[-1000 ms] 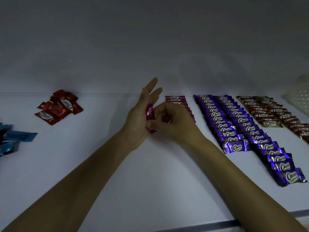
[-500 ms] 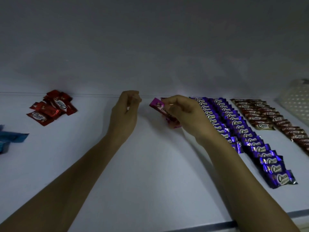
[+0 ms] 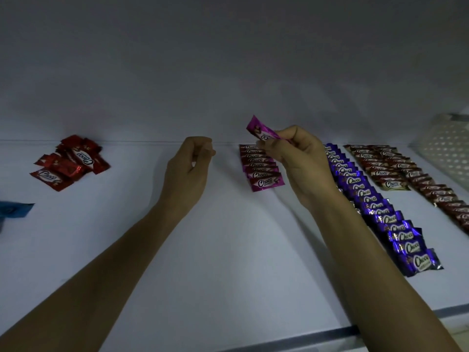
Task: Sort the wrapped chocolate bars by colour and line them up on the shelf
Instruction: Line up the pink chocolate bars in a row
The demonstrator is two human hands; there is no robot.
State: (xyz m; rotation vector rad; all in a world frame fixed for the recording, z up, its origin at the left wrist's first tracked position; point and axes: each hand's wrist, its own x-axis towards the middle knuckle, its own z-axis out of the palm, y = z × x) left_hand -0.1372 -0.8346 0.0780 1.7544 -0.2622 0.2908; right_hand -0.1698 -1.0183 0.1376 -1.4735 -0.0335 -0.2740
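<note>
My right hand (image 3: 298,161) pinches a magenta wrapped bar (image 3: 261,130) and holds it tilted in the air above the far end of a short magenta row (image 3: 261,168) on the white shelf (image 3: 228,250). Loosely curled, my left hand (image 3: 189,166) hovers to the left of that row and holds nothing. To the right run a long purple row (image 3: 375,199) and brown rows (image 3: 396,168). A loose heap of red bars (image 3: 69,161) lies at the far left. Blue bars (image 3: 14,209) show at the left edge.
A white perforated basket (image 3: 449,148) stands at the far right against the back wall. The shelf's front edge (image 3: 304,336) runs along the bottom right.
The magenta bar passed from between both hands into my right hand alone, which has lifted it above the magenta row. My left hand drew away leftward and curled.
</note>
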